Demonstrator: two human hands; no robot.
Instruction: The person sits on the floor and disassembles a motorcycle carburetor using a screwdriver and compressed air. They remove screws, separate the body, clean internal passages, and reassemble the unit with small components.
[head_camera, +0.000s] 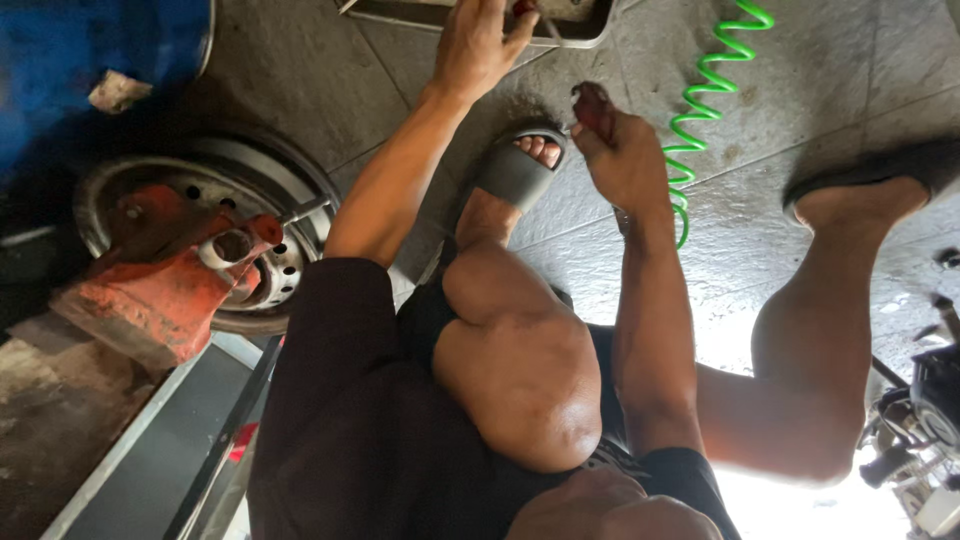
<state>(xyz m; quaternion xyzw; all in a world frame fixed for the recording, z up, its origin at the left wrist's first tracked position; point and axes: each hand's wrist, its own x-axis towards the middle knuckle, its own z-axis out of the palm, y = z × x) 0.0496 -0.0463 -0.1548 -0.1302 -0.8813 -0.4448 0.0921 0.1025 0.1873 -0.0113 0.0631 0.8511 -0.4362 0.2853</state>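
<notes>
Overhead, both hands reach out past the knees toward a metal tray (590, 35) on the concrete floor (820, 90).
Left hand (480, 45) rests over the tray rim, fingers (520, 25) bent round a small reddish item; how firm the hold is cannot be told. Right hand (625, 155) is closed on a dark red object (595, 108), near the sandalled foot (520, 165). Green coiled hose (705, 105) lies just beside the right wrist. Wheel rim (250, 240) with orange tool (170, 275) sits well apart.
</notes>
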